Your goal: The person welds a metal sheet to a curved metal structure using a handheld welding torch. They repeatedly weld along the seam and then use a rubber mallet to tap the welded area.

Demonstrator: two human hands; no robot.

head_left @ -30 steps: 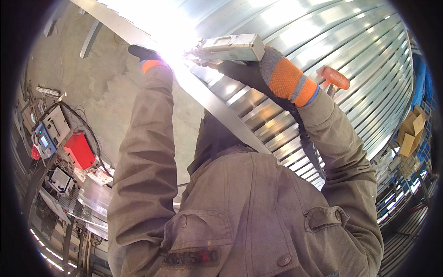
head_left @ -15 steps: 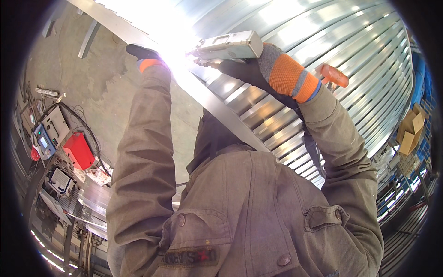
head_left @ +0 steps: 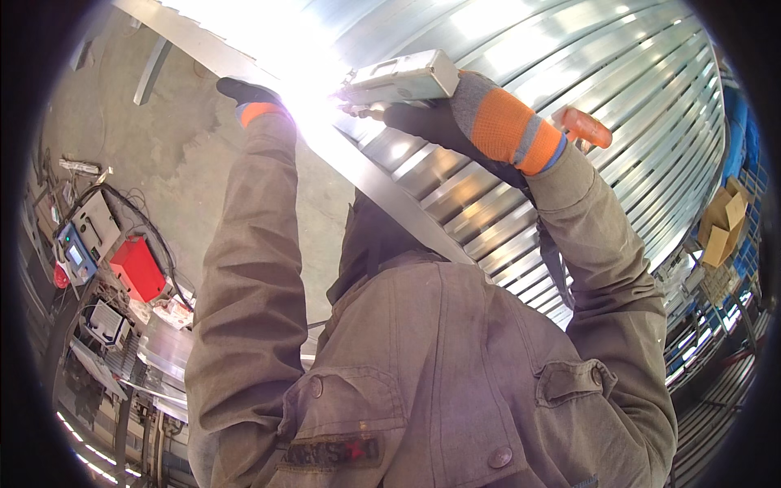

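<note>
I see the right hand with fingers wrapped round a handheld torch, its tip at the glare on the metal rail; the left hand sits beside that glare, its grip I cannot tell; a wrist slip could scorch the left hand or mar the rail.

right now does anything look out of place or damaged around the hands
Possibly out of place: an orange mallet-like tool lies unheld on the metal slats near the right hand. No damage shows, but white glare hides the spot by the left hand.
</note>
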